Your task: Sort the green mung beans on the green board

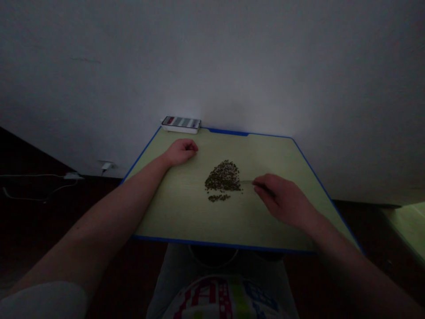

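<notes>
A heap of small dark green beans [223,177] lies in the middle of a pale green table with a blue rim [186,217]; a smaller cluster [218,198] sits just in front of it. My right hand [282,198] rests to the right of the heap, fingers pinched on a thin grey tool [247,182] whose tip points at the beans. My left hand [181,151] lies on the table to the upper left of the heap, fingers curled into a loose fist with nothing seen in it.
A white power strip [181,124] lies at the table's far left edge against the white wall. A plug and cables [71,176] lie on the dark floor at left. Another pale green surface [410,226] shows at the right.
</notes>
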### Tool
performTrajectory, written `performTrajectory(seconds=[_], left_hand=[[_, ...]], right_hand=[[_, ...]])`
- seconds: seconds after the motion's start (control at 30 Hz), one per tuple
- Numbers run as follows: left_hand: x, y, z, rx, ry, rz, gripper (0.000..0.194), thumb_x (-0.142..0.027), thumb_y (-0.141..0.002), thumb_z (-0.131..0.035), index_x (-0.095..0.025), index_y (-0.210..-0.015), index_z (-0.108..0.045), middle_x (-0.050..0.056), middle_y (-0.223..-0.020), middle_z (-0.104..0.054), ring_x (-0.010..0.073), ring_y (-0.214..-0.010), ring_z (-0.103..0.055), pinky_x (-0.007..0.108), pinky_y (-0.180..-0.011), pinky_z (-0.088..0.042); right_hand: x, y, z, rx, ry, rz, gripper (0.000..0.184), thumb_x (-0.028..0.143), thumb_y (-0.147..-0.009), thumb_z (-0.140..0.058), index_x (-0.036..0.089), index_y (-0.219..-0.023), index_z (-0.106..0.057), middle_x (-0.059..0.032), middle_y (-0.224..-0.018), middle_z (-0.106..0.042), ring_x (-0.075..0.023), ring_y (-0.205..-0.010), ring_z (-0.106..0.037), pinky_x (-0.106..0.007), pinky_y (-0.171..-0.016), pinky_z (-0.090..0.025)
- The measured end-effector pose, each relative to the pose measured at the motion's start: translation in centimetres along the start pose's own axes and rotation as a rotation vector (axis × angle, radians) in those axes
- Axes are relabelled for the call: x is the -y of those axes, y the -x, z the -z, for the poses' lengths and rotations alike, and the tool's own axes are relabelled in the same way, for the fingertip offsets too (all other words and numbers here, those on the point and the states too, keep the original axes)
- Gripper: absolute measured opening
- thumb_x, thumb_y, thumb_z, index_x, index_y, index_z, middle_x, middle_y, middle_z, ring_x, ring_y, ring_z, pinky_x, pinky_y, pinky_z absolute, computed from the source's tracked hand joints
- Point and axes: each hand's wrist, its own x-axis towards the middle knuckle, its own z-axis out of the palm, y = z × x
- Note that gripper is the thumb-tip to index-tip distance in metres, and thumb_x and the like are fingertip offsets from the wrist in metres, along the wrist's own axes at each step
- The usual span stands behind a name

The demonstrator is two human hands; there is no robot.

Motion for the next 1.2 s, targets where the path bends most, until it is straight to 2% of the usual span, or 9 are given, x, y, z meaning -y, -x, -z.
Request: performTrajectory(seconds=[0.13, 0.2, 0.27, 0.43, 0.53, 0.67, 0.8, 0.97, 1.2], left_hand=[[0.1, -0.1, 0.0, 0.007, -0.019, 0.002, 0.02, -0.03, -0.062, -0.059, -0.016, -0.077, -0.062, -0.002, -0.062, -0.052, 0.0106, -0.057, -0.045, 0.024, -0.054, -0.036], [0.1, 0.0, 0.0, 0.003, -0.033, 0.003, 0.021, -0.03, -0.062, -0.059, -0.016, -0.077, -0.062, -0.002, -0.063, -0.053, 0.0109, -0.057, -0.046, 0.024, -0.054, -0.036], [-0.1, 0.1, 0.1, -0.002, -0.044, 0.007, 0.021, -0.03, -0.063, -0.059, -0.015, -0.078, -0.062, -0.002, -0.063, -0.053, 0.0111, -0.058, -0.046, 0.024, -0.055, -0.036], [-0.3, 0.2, 0.1, -0.012, -0.06, 0.017, 0.02, -0.029, -0.062, -0.06, -0.016, -0.076, -0.062, -0.002, -0.063, -0.053, 0.0109, -0.058, -0.046, 0.024, -0.056, -0.038], [-0.1, 0.1, 0.0, -0.012, -0.052, 0.024, 0.02, -0.03, -0.062, -0.059, -0.016, -0.076, -0.062, -0.002, -0.062, -0.052, 0.0108, -0.058, -0.045, 0.024, -0.056, -0.038], [0.0, 0.0, 0.0, -0.011, -0.035, 0.03, 0.021, -0.031, -0.061, -0.06, -0.016, -0.076, -0.062, -0.002, -0.062, -0.052, 0.0106, -0.057, -0.045, 0.023, -0.055, -0.037], [-0.1, 0.0, 0.0, -0.008, -0.027, 0.034, 0.021, -0.029, -0.06, -0.06, -0.016, -0.076, -0.062, -0.002, -0.062, -0.053, 0.0104, -0.057, -0.045, 0.023, -0.054, -0.037], [0.2, 0.0, 0.0, -0.013, -0.029, 0.006, 0.021, -0.03, -0.061, -0.061, -0.016, -0.077, -0.062, -0.003, -0.061, -0.052, 0.0104, -0.056, -0.045, 0.023, -0.054, -0.036], [0.6, -0.2, -0.1, -0.024, -0.039, 0.01, 0.022, -0.031, -0.062, -0.061, -0.016, -0.077, -0.063, -0.002, -0.061, -0.053, 0.0112, -0.057, -0.045, 0.025, -0.055, -0.037]], right_hand=[[2.1, 5.4, -3.0, -0.156, 0.152, 0.2, 0.021, 0.017, -0.092, -0.046, 0.016, -0.101, -0.065, -0.0086, -0.082, -0.068, -0.0208, -0.077, -0.059, -0.036, -0.073, -0.046], [3.6, 6.9, -4.5, -0.202, 0.164, 0.271, 0.023, 0.014, -0.091, -0.047, 0.016, -0.105, -0.065, -0.0079, -0.08, -0.068, -0.0206, -0.076, -0.058, -0.038, -0.076, -0.047], [5.0, 7.3, -5.7, -0.191, 0.163, 0.257, 0.024, 0.011, -0.089, -0.047, 0.016, -0.103, -0.066, -0.0081, -0.082, -0.068, -0.0214, -0.08, -0.058, -0.039, -0.079, -0.047], [7.4, 5.5, -7.9, -0.053, 0.158, 0.251, 0.03, 0.009, -0.084, -0.054, 0.009, -0.114, -0.062, -0.0137, -0.094, -0.066, -0.0236, -0.085, -0.057, -0.036, -0.07, -0.049], [8.1, 3.8, -8.4, -0.004, 0.134, 0.258, 0.03, 0.01, -0.084, -0.056, 0.009, -0.114, -0.061, -0.0126, -0.092, -0.064, -0.023, -0.084, -0.055, -0.034, -0.067, -0.048], [8.2, 2.0, -8.2, -0.032, 0.12, 0.388, 0.022, 0.015, -0.09, -0.052, 0.012, -0.108, -0.063, -0.0095, -0.086, -0.064, -0.0208, -0.08, -0.054, -0.032, -0.063, -0.044], [7.9, 1.6, -7.8, -0.107, 0.16, 0.48, 0.016, 0.017, -0.092, -0.05, 0.013, -0.099, -0.065, -0.0066, -0.078, -0.063, -0.0193, -0.074, -0.053, -0.032, -0.058, -0.04], [7.4, 2.9, -8.2, -0.171, 0.191, 0.383, 0.02, 0.016, -0.091, -0.052, 0.012, -0.107, -0.064, -0.0082, -0.084, -0.065, -0.02, -0.076, -0.053, -0.034, -0.064, -0.042], [7.5, 3.0, -8.3, -0.092, 0.183, 0.174, 0.02, 0.01, -0.086, -0.053, 0.012, -0.1, -0.068, -0.0089, -0.084, -0.065, -0.0212, -0.077, -0.053, -0.034, -0.071, -0.045]])
